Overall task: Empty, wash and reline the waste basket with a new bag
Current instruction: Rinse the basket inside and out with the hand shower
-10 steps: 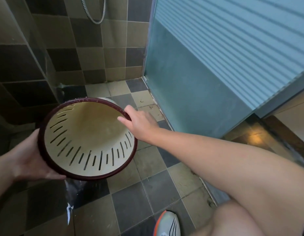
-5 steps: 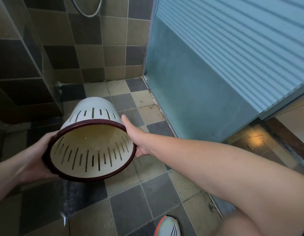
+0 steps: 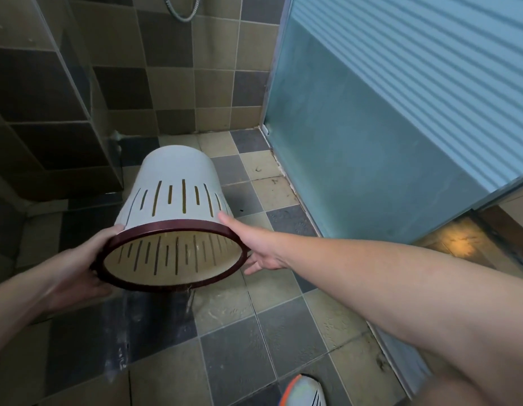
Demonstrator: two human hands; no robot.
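I hold the white slotted plastic waste basket with a dark red rim (image 3: 178, 200) tipped on its side in the air above the wet tiled floor (image 3: 239, 341), its open mouth facing me and water dripping from the lower rim. My left hand (image 3: 78, 271) curls round the rim's left side in a firm grip, while my right hand (image 3: 254, 247) lies against the right side with fingers spread and fairly straight.

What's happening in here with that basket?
A person is holding a white slotted waste basket tipped on its side over the tiled shower floor, its dark red rim toward them. The left hand grips the rim on one side; the right hand steadies the other side with fingers spread. A thin stream of water runs off the lower rim onto the wet tiles. The basket looks empty, with no bag in it.
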